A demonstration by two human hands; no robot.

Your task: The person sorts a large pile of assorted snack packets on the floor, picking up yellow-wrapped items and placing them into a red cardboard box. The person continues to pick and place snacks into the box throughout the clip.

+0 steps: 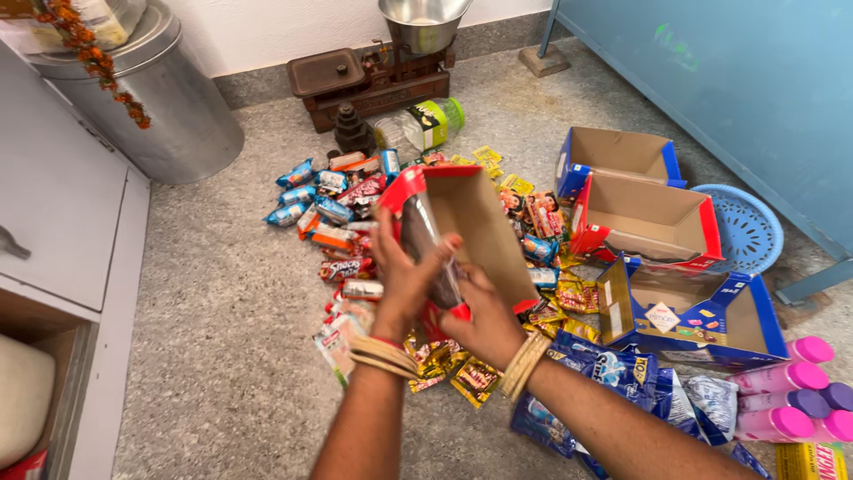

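Both hands held a red cardboard display box point(471, 222) above the speckled floor point(222, 338), over the heap of snack packets point(342, 213). Left hand point(404, 280) was closed round the box's near-left side, thumb & fingers pressed on a clear-wrapped dark packet point(425, 253) against the red flap. Right hand point(484, 324) gripped the box's lower end from underneath, fingers curled on the red edge. Box's long axis ran from the hands up & away toward the far wall; open brown inside faced up & toward the camera, mouth tipped slightly left, red lid flap at top-left. Bangles on both wrists. Loose packets lay spread on the floor under & beyond the box: blue wrappers far-left, orange/red ones in the middle, yellow sachets point(453, 369) near the wrists. To the right, three empty open boxes stood in a row front to back: blue-trimmed box point(617, 156) farthest, red-trimmed box point(649, 218) in the middle, blue printed box point(693, 311) nearest. Beside them a light-blue plastic basket point(751, 231) against the blue cabinet point(737, 89). Pink-capped bottles point(782, 400) lay at the right edge, blue foil bags point(613, 382) just left of them. Far side: old balance scale point(373, 71) w/ steel bowl, iron weights point(353, 132), green-labelled bottle point(422, 124) lying down. Big steel drum point(142, 98) at the far-left corner, by the grey cupboard point(62, 204).
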